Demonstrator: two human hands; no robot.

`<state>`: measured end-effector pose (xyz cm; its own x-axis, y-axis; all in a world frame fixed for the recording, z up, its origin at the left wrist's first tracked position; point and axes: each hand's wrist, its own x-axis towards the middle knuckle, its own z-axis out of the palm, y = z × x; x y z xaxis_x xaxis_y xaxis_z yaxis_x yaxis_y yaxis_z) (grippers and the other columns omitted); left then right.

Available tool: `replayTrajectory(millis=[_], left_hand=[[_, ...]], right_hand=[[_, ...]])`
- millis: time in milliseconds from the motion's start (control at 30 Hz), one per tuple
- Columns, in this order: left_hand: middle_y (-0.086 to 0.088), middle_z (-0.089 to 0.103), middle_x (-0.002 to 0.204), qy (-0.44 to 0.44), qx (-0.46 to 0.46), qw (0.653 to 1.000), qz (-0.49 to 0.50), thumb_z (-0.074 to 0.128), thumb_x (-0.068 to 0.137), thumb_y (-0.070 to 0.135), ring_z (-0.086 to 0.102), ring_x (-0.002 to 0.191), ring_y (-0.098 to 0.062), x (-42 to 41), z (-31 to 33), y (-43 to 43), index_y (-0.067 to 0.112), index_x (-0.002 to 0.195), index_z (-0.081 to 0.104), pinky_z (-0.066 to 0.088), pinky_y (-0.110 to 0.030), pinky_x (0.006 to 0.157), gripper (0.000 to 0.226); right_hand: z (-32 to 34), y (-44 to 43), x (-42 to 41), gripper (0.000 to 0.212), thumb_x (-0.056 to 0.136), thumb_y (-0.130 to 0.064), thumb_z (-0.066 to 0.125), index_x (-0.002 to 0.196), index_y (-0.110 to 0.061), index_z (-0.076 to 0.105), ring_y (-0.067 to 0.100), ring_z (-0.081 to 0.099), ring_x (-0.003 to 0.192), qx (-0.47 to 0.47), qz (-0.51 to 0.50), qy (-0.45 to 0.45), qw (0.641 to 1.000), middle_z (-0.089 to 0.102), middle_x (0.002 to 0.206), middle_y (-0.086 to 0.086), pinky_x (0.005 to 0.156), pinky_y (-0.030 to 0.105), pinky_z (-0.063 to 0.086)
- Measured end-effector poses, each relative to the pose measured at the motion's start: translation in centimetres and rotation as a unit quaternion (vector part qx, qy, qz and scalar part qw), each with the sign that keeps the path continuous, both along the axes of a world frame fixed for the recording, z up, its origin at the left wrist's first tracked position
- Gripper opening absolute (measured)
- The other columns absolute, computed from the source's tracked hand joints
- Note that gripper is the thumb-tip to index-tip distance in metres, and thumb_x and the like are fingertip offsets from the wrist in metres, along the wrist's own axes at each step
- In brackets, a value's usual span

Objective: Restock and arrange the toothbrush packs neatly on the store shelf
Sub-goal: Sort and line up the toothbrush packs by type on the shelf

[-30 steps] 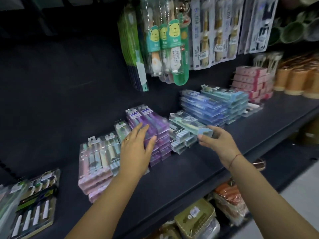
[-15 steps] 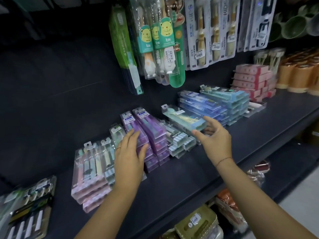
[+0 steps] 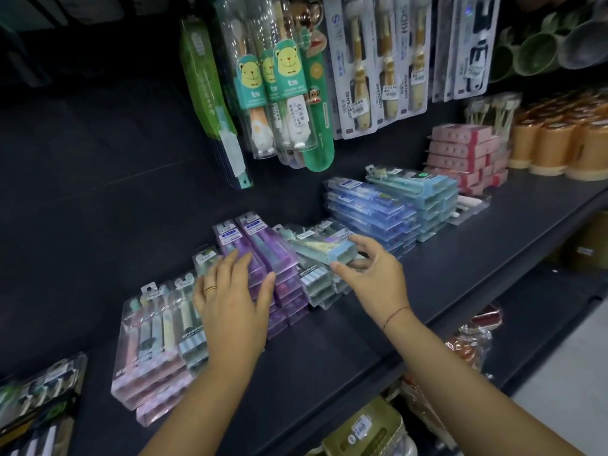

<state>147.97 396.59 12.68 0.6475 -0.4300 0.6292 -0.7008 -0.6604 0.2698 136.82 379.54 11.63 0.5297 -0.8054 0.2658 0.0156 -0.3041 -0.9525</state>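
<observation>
Pale-blue plastic is sitting in the pinch of my right hand: I am gripping the near end of a toothbrush pack, thumb at its front corner and curled fingers over its right edge. The pack is lying a little askew on top of the grey-green stack, on the dark shelf, between the purple stack and the blue stack.

I am laying my left hand flat, fingers straight and slightly spread. The fingertips are resting on the top of the purple stack, and the palm is covering the right side of the wide pink packs. A gold ring is showing on one finger.

Behind the blue stack a teal stack is sitting just beside it, with pink boxes further right. Bear-printed packs are hanging above.
</observation>
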Motion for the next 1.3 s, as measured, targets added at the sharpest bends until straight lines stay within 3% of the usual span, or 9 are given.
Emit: replayTrajectory(millis=[133, 300, 433, 567, 733, 867, 1033, 1233, 1300], left_hand=[[-0.006, 0.049, 0.145, -0.034, 0.007, 0.999, -0.013, 0.026, 0.094, 0.059, 0.034, 0.141, -0.027, -0.9, 1.3, -2.0, 0.015, 0.135, 0.056, 0.015, -0.049, 0.118, 0.067], [-0.003, 0.04, 0.153, -0.05, 0.015, 0.991, -0.123, 0.022, 0.095, 0.057, 0.025, 0.147, -0.022, -3.0, 3.8, -7.4, 0.015, 0.143, 0.048, 0.005, -0.038, 0.121, 0.069], [0.001, 0.012, 0.164, -0.019, 0.141, 0.971, -0.19, 0.025, 0.101, 0.055, 0.002, 0.151, -0.016, -3.0, 5.1, -13.9, 0.019, 0.155, 0.021, -0.008, -0.032, 0.119, 0.065], [0.0, 0.005, 0.165, 0.054, 0.207, 0.951, -0.223, 0.031, 0.103, 0.05, -0.002, 0.151, -0.016, -1.9, 5.2, -18.9, 0.022, 0.157, 0.009, -0.002, -0.034, 0.121, 0.065], [0.003, 0.0, 0.165, 0.116, 0.233, 0.93, -0.258, 0.034, 0.102, 0.051, 0.005, 0.151, -0.021, -1.7, 3.9, -20.1, 0.029, 0.157, 0.006, 0.003, -0.036, 0.121, 0.065], [0.004, -0.001, 0.165, 0.121, 0.215, 0.934, -0.26, 0.036, 0.102, 0.05, 0.007, 0.151, -0.022, -1.8, 3.5, -19.8, 0.029, 0.157, 0.007, 0.004, -0.036, 0.12, 0.066], [0.005, -0.002, 0.165, 0.127, 0.208, 0.934, -0.262, 0.036, 0.102, 0.051, 0.007, 0.151, -0.022, -2.0, 3.4, -19.9, 0.029, 0.157, 0.008, 0.002, -0.037, 0.12, 0.066], [0.003, -0.002, 0.165, 0.128, 0.228, 0.935, -0.239, 0.033, 0.101, 0.054, -0.001, 0.151, -0.019, -2.6, 4.4, -19.4, 0.027, 0.157, 0.006, -0.003, -0.042, 0.121, 0.068], [0.003, 0.001, 0.165, 0.113, 0.214, 0.94, -0.24, 0.032, 0.101, 0.055, -0.003, 0.151, -0.017, -3.0, 5.3, -17.2, 0.025, 0.157, 0.009, -0.006, -0.04, 0.121, 0.067]], right_hand=[[2.2, -2.0, -2.0, 0.052, 0.08, -0.023, 0.08, 0.127, -0.03, 0.059, -0.004, 0.058, 0.097, -0.008, -0.037, -0.077, 0.996, 0.055, 0.105, -0.028, 0.088, 0.019, 0.049], [4.6, -8.6, -4.2, 0.048, 0.082, -0.019, 0.078, 0.125, -0.028, 0.058, 0.015, 0.061, 0.109, -0.043, -0.114, -0.12, 0.985, 0.061, 0.123, -0.007, 0.092, 0.031, 0.052], [5.5, -15.2, -4.5, 0.05, 0.082, -0.018, 0.078, 0.127, -0.019, 0.058, 0.017, 0.058, 0.107, -0.056, -0.165, -0.083, 0.981, 0.06, 0.118, 0.0, 0.095, 0.035, 0.051], [5.4, -20.5, -3.2, 0.052, 0.083, -0.016, 0.077, 0.13, -0.011, 0.057, 0.017, 0.054, 0.113, -0.013, -0.147, -0.082, 0.986, 0.059, 0.124, 0.008, 0.1, 0.03, 0.045], [3.7, -25.4, -2.0, 0.057, 0.081, -0.018, 0.079, 0.132, -0.012, 0.055, 0.018, 0.052, 0.118, 0.058, -0.17, -0.075, 0.981, 0.054, 0.135, 0.009, 0.104, 0.039, 0.046], [2.9, -26.3, -1.5, 0.054, 0.088, -0.013, 0.071, 0.137, -0.012, 0.048, 0.019, 0.049, 0.109, 0.041, -0.136, -0.028, 0.989, 0.049, 0.124, 0.007, 0.093, 0.03, 0.043], [2.8, -26.0, -1.1, 0.034, 0.093, -0.016, 0.063, 0.126, -0.012, 0.06, 0.019, 0.05, 0.107, 0.028, -0.098, 0.0, 0.995, 0.057, 0.127, 0.013, 0.091, 0.03, 0.042], [3.7, -23.3, -1.4, 0.045, 0.092, -0.028, 0.06, 0.134, -0.013, 0.052, 0.029, 0.046, 0.128, -0.063, -0.162, 0.039, 0.984, 0.048, 0.14, 0.012, 0.109, 0.042, 0.037], [5.1, -19.6, -1.3, 0.046, 0.088, -0.032, 0.058, 0.128, -0.011, 0.054, 0.028, 0.044, 0.127, -0.147, -0.194, 0.015, 0.97, 0.049, 0.135, 0.014, 0.109, 0.035, 0.033]])
